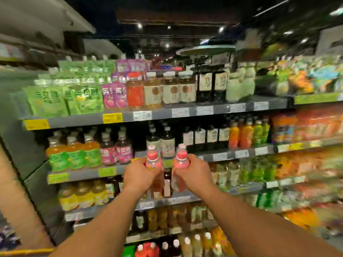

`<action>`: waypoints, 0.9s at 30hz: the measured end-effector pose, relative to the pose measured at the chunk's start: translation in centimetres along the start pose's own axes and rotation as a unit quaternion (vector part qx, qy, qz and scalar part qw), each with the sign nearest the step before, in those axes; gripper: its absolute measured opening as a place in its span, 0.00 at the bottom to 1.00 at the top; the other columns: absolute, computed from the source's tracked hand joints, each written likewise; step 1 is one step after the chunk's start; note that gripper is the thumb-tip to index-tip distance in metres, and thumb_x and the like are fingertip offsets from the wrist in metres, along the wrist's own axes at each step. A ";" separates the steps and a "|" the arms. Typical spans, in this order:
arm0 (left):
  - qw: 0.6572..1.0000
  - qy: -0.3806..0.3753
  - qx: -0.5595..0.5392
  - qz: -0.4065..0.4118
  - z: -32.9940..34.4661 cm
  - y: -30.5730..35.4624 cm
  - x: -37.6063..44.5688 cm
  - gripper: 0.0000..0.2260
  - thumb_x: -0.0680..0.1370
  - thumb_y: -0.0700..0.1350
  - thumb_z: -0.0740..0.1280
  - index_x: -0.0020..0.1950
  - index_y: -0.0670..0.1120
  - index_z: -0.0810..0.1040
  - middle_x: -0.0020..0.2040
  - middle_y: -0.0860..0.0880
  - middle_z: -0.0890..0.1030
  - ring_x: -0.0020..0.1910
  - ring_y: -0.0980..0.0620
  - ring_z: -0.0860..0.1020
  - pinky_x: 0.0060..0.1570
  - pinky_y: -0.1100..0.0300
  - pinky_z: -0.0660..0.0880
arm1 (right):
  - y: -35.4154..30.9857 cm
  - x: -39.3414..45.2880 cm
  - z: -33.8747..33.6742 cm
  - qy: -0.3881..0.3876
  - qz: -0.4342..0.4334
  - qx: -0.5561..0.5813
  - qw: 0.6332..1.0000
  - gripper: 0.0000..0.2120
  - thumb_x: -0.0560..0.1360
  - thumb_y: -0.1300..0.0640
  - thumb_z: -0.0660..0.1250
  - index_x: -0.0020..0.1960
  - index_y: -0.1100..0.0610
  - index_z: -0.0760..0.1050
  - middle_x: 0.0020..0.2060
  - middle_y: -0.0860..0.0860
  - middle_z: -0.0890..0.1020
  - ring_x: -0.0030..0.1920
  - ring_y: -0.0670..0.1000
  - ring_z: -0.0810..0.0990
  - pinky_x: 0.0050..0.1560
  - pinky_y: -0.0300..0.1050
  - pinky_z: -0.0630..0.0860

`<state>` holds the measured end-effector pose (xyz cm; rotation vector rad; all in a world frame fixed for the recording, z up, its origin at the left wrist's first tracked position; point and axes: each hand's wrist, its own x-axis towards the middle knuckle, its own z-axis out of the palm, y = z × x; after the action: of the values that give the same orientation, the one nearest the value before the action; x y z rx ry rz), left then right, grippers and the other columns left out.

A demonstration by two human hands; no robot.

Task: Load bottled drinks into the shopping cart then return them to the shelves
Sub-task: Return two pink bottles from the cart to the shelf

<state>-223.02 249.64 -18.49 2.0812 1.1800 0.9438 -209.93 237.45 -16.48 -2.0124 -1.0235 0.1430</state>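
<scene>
Here, each hand (142, 174) (194, 173) grips 1 pink-capped bottle (153, 160) (181, 158) before the shelves (167, 114).

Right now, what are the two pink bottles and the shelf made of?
The bottles, one in the left hand and one in the right hand: left bottle and right bottle look like clear glossy plastic, since pink drink shows through, with pink labels. The shelf looks like grey painted metal, flat and matte, though blur leaves that unsure.
</scene>
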 end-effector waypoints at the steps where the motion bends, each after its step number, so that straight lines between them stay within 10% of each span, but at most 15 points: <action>1: 1.000 -0.018 -0.004 0.018 1.6 1.6 0.0 0.14 0.68 0.59 0.74 0.44 0.50 0.84 0.40 0.51 0.85 0.41 0.50 0.82 0.41 0.56 0.78 | 1.3 -0.1 -1.8 0.015 0.020 0.002 1.000 0.08 0.72 0.48 0.69 0.48 0.51 0.79 0.41 0.51 0.84 0.44 0.52 0.83 0.37 0.42 0.74; 7: 0.987 -0.105 -0.007 0.118 9.3 10.3 -0.4 0.16 0.70 0.61 0.71 0.41 0.49 0.84 0.38 0.48 0.85 0.41 0.48 0.82 0.43 0.54 0.78 | 8.0 -2.1 -11.4 0.113 0.107 -0.004 0.988 0.12 0.68 0.45 0.70 0.45 0.51 0.80 0.40 0.51 0.84 0.42 0.53 0.82 0.44 0.49 0.79; 12: 0.967 -0.186 -0.035 0.170 15.1 17.0 -2.9 0.13 0.71 0.60 0.71 0.37 0.51 0.82 0.32 0.54 0.81 0.36 0.53 0.79 0.37 0.59 0.75 | 12.5 -4.5 -18.1 0.203 0.161 -0.036 0.965 0.13 0.73 0.43 0.65 0.35 0.50 0.73 0.29 0.47 0.77 0.38 0.54 0.80 0.31 0.41 0.66; 17: 0.941 -0.242 -0.014 0.237 21.6 24.2 -7.2 0.12 0.70 0.58 0.73 0.42 0.50 0.81 0.37 0.52 0.79 0.39 0.50 0.77 0.37 0.60 0.67 | 18.0 -7.3 -24.8 0.250 0.190 -0.078 0.946 0.15 0.73 0.43 0.67 0.50 0.54 0.79 0.44 0.55 0.84 0.46 0.57 0.81 0.44 0.47 0.76; 27: 0.911 -0.318 -0.087 0.246 34.9 38.5 -13.8 0.14 0.60 0.60 0.73 0.34 0.51 0.80 0.36 0.53 0.82 0.39 0.52 0.80 0.39 0.57 0.75 | 30.2 -8.1 -39.7 0.295 0.226 -0.122 0.920 0.16 0.68 0.41 0.67 0.47 0.52 0.78 0.41 0.51 0.83 0.43 0.54 0.81 0.46 0.52 0.79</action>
<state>-181.62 215.62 -14.63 2.3109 0.2298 0.4644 -179.36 197.24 -15.58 -2.2812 -0.1920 -0.3495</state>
